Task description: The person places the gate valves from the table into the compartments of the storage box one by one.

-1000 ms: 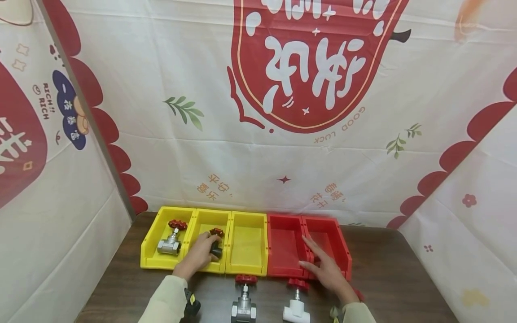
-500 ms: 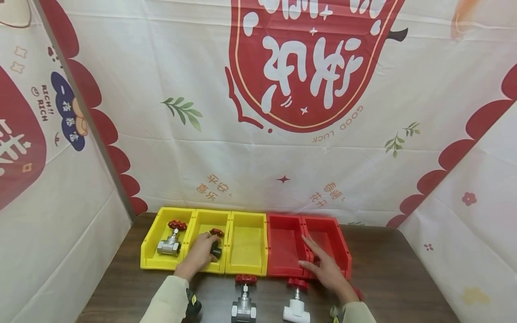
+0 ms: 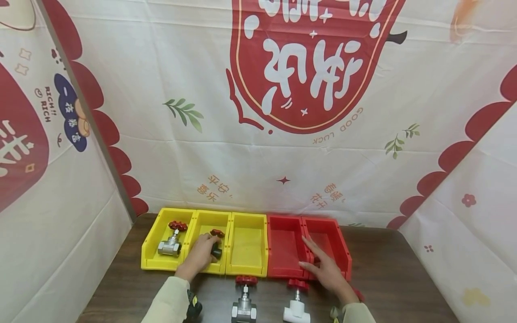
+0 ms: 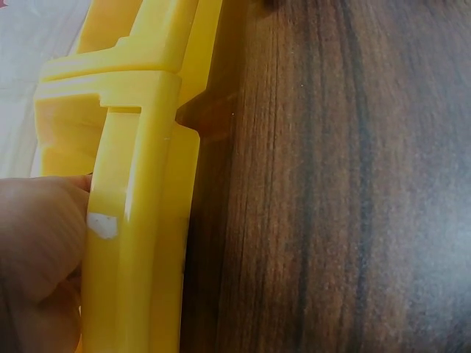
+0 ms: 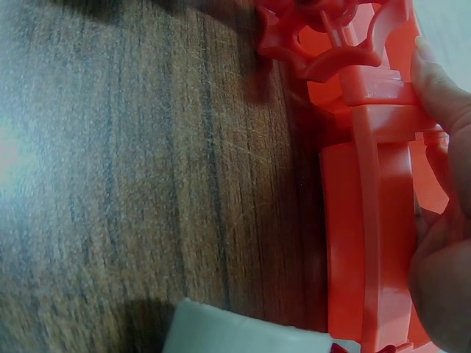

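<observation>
In the head view my left hand [image 3: 200, 252] reaches into the second yellow bin [image 3: 214, 268] from the left. Its fingers hold a black valve [image 3: 216, 252] with a red handwheel, most of whose body the hand hides. A metal valve [image 3: 170, 244] with a red handwheel sits in the leftmost yellow bin. My right hand [image 3: 326, 268] lies over the two red bins [image 3: 284, 271], fingers spread, thumb by the divider. The right wrist view has the thumb [image 5: 434, 81] at the bin's front corner. In the left wrist view the left hand [image 4: 40, 243] is behind the bin's front lip.
On the brown table [image 3: 387, 278], in front of the bins, stand a metal valve [image 3: 244, 307] and a white valve [image 3: 296, 309], both with red handwheels. Another red handwheel [image 3: 358, 294] shows beside the right wrist. A third yellow bin [image 3: 247, 271] sits mid-row; a printed cloth [image 3: 258, 166] hangs behind.
</observation>
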`<state>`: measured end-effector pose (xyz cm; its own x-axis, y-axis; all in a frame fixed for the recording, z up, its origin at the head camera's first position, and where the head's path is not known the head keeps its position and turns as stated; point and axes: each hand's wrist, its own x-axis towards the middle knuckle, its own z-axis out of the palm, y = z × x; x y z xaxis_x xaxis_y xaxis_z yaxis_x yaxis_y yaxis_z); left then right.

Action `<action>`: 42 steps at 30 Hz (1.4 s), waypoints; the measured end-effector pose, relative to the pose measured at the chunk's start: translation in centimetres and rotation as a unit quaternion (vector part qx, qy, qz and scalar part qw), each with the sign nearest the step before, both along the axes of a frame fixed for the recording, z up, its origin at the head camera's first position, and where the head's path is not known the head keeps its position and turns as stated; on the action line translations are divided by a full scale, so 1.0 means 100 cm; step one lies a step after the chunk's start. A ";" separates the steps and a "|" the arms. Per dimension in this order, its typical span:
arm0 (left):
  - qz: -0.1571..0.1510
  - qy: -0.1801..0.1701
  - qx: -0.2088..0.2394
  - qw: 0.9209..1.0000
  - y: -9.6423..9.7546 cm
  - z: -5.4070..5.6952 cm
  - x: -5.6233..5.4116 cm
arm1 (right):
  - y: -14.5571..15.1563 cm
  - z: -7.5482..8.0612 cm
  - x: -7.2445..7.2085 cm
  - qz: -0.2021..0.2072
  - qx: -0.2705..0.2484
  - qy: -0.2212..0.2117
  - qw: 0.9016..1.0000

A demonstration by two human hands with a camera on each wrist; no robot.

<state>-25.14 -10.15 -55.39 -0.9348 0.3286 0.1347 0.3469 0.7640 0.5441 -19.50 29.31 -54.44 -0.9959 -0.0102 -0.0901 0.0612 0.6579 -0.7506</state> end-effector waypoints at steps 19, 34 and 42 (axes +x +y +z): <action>-0.005 0.011 0.006 1.000 -0.002 -0.002 0.001 | -0.002 0.001 0.002 0.009 0.003 0.008 1.000; -0.002 -0.006 0.006 1.000 -0.003 0.006 0.008 | -0.002 -0.002 0.001 -0.001 0.003 -0.002 1.000; 0.013 0.055 0.003 0.998 -0.004 0.021 0.025 | -0.001 0.001 0.000 0.002 0.004 0.004 1.000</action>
<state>-22.60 -10.54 -53.28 -0.9229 0.3023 0.2386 0.3840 0.7705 0.5088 -19.47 29.20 -54.32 -0.9965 -0.0140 -0.0822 0.0522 0.6648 -0.7452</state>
